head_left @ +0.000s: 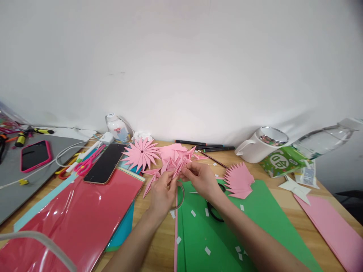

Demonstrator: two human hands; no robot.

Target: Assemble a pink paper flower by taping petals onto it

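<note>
Near the middle of the desk, my left hand [163, 192] and my right hand [202, 180] pinch a folded pink paper piece [178, 166] with pointed tips. Their fingers hide part of it. Other folded pink paper [171, 151] lies just behind. To the left is a round pink paper star [135, 155] with many points. A pink paper fan [239, 180] rests right of my right hand. Under my right forearm, black-handled scissors [211, 212] lie partly covered on green paper [261, 226]. A thin ring [183, 198], perhaps a tape roll, shows between my hands.
Small white scraps [208, 251] dot the green paper. A red plastic-covered sheet pack [70, 223], black phone [103, 164] and pink scissors [89, 161] are left. Pens [208, 147] lie by the wall. A white mug [259, 145], green packet [283, 160] and pink sheets [331, 226] are right.
</note>
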